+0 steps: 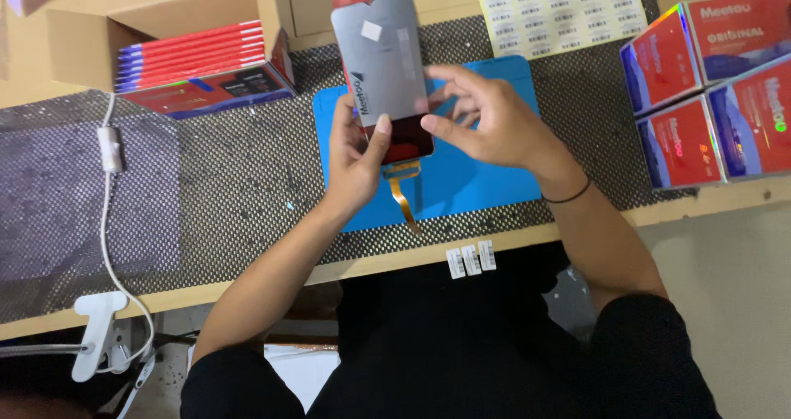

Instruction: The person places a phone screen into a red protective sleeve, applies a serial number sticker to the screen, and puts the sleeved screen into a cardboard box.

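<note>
My left hand (356, 157) grips the lower left edge of a phone display panel (381, 60), a grey glossy slab with a dark lower end and a small white sticker near its top. An orange flex ribbon (401, 190) hangs from its bottom edge. My right hand (486, 121) pinches the panel's lower right side with thumb and fingers. The panel is held tilted above a blue work mat (478, 176) that lies on the dotted anti-slip bench cover (231, 188).
A cardboard box with a stack of flat red and blue packages (198, 60) stands at the back left. Several red and blue boxes (717, 85) sit at the right. A sheet of barcode labels (560, 7) lies at the back. Three small labels (471, 260) stick to the bench edge. A white cable with clamp (107, 221) runs at the left.
</note>
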